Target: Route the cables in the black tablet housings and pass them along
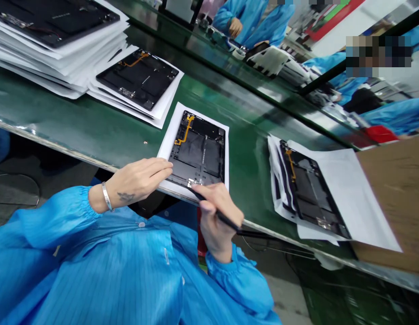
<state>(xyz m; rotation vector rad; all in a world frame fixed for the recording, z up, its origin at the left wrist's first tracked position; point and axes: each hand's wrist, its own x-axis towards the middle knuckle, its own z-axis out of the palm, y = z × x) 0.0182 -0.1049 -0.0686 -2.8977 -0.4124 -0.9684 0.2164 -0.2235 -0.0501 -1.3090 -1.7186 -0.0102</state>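
In front of me a black tablet housing (pixel 212 155) lies on a white sheet (pixel 172 122), with an orange flex cable (pixel 187 131) along its upper left. My left hand (pixel 140 180), fingers stretched out and holding nothing, rests at the housing's lower left edge. My right hand (pixel 221 212) is closed around a slim black pen-shaped tool (pixel 226 220). Its tip is down by a small silvery part (pixel 191 183) at the housing's lower edge. The fingers partly cover that spot, so I cannot tell whether the tip touches.
To the left, a similar housing (pixel 151 81) lies on paper beside a tall stack of sheets (pixel 70 72) topped by another. At right, another housing (pixel 314 194) rests on papers against a cardboard box (pixel 395 180). Across the green bench (pixel 250 180), people in blue work.
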